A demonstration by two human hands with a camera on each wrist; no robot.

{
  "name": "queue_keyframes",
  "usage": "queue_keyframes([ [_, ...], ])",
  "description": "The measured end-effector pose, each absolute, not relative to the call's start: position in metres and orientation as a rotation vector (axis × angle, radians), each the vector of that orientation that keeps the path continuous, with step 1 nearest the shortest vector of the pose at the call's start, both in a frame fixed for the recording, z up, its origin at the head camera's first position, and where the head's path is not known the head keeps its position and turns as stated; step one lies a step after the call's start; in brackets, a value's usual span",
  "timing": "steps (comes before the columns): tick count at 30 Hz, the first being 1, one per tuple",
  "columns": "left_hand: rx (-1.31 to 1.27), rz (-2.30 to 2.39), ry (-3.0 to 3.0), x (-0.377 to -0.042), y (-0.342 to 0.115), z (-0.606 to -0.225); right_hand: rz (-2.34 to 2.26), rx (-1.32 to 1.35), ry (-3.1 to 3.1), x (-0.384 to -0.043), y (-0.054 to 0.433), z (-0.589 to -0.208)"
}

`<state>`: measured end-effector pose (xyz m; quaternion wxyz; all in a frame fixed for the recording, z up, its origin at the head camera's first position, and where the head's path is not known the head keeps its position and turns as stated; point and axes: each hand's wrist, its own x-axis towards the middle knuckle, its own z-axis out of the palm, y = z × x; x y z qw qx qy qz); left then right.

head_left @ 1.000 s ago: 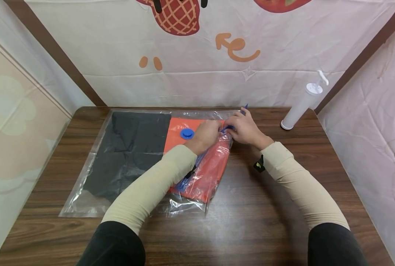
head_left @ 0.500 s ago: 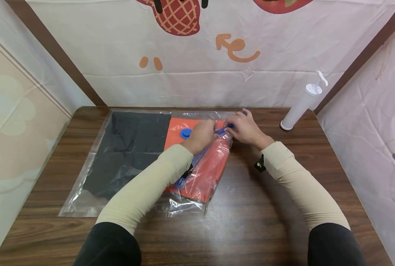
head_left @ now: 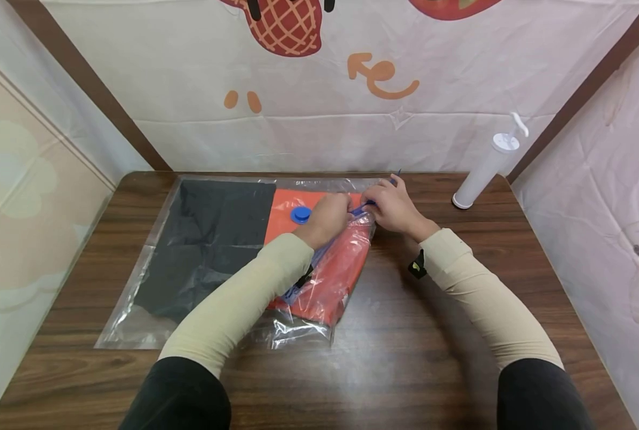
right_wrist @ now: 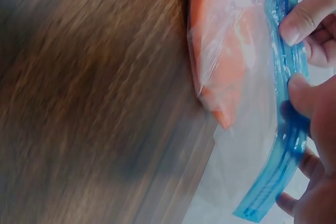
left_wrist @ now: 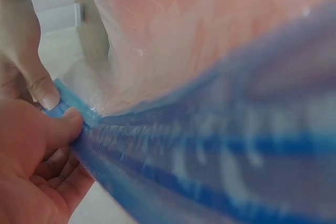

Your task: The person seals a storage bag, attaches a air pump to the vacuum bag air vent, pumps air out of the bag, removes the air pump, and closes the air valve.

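A clear storage bag [head_left: 123,325] lies on the table, with black cloth [head_left: 223,209] on its left and orange-red cloth [head_left: 346,278] on its right. The bag's blue zip seal [right_wrist: 286,93] runs along its folded-over right end. My left hand [head_left: 327,218] pinches this seal between thumb and fingers, close to the blue round valve [head_left: 300,214]. Just right of it, my right hand [head_left: 392,206] pinches the seal near its far end, thumb on one face and fingers behind. In the left wrist view the seal stretches away from the thumb [left_wrist: 71,121], blurred in front.
A white hand pump [head_left: 483,173] with a hooked handle stands at the table's back right. Behind the wooden table [head_left: 405,370] hangs a printed cloth backdrop [head_left: 190,137], with more cloth at both sides.
My left hand has slid slightly left along the seal, so a longer blue stretch shows between the hands. My right hand stays at nearly the same spot.
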<state>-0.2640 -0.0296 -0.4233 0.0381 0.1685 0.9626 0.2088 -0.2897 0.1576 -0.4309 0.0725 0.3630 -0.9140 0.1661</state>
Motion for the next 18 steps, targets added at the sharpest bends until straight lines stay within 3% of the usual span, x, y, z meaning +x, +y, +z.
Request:
queue_keyframes([
  [18,0.546,0.656,2.955,-0.264,-0.0338,-0.4257,0.566,1.138,-2.759,-0.2888,0.1597,-0.4321],
])
